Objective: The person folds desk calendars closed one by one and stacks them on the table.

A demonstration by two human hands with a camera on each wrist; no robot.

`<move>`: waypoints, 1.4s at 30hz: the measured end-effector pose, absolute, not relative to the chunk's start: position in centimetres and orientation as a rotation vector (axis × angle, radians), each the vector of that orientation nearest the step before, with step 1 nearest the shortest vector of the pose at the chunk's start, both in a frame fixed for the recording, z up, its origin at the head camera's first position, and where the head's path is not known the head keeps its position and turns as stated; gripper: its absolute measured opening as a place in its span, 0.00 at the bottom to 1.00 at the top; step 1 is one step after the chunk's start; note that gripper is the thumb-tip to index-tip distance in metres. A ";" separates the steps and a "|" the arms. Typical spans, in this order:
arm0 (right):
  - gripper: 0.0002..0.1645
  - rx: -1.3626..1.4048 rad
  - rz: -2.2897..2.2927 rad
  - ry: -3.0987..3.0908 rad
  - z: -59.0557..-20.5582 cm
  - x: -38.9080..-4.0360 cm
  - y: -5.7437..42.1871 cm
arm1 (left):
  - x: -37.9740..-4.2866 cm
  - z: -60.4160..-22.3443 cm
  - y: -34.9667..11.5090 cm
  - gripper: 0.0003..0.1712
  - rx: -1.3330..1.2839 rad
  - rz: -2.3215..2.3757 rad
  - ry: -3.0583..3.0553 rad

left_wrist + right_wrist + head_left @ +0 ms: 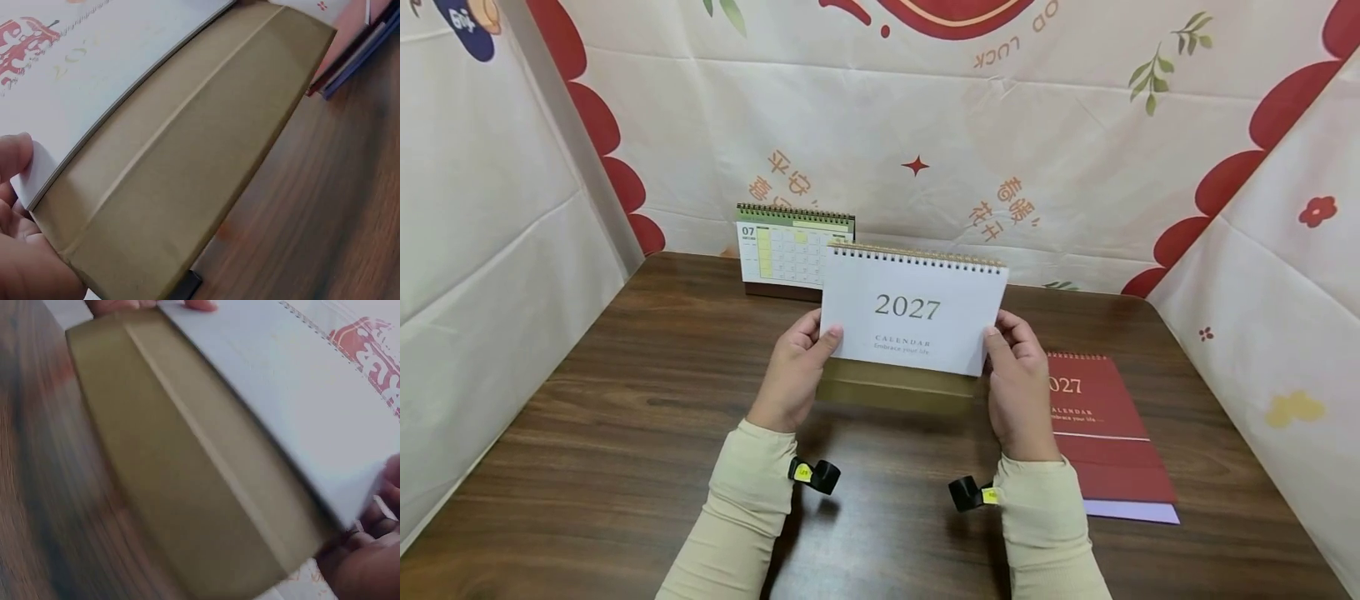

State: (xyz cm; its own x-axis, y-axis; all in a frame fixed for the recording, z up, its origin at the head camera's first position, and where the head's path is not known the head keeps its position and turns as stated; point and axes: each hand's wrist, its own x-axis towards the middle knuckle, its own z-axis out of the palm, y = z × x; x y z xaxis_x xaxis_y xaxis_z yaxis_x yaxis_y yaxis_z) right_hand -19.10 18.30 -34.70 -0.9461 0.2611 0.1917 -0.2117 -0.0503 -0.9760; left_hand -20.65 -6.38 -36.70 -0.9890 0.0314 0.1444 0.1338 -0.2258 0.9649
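Both hands hold a white spiral-bound 2027 desk calendar point(917, 304) tilted up above the middle of the table. The left hand point(793, 362) grips its left edge, thumb on the white front page and fingers behind. At the opposite edge the right hand point(1018, 375) pinches it the same way. Below the white pages a gold-brown cardboard base point(895, 387) with a crease shows. In the left wrist view this base point(206, 144) spreads wide beneath the pages. The right wrist view has the same base point(187, 469), somewhat blurred, with fingers at both ends.
Behind, at the back left, a desk calendar with a green top point(790, 250) stands upright on the brown wooden table point(625, 417), partly covered by the white one. To the right lies a red 2027 calendar point(1108, 458) with a lilac edge. Printed cloth point(880, 117) walls in the table.
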 end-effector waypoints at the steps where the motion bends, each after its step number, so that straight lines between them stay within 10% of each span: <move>1: 0.16 -0.058 2.043 -1.968 -34.8 -19.1 18.4 | -20.7 -36.7 -6.5 0.19 -0.189 -2.411 -1.891; 42: 0.29 -0.107 1.351 -2.944 -36.5 -19.8 20.3 | -21.4 -38.6 -6.8 0.25 0.076 -2.141 -2.548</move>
State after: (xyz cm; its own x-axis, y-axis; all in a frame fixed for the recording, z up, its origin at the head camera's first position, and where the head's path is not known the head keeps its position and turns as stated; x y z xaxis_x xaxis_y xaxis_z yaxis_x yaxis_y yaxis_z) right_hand -19.80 20.29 -36.46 -0.9929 0.0188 -0.1175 0.1013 0.6510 -0.7523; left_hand -21.35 -6.80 -38.58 -0.9814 0.0853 -0.1720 -0.1547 0.1790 0.9716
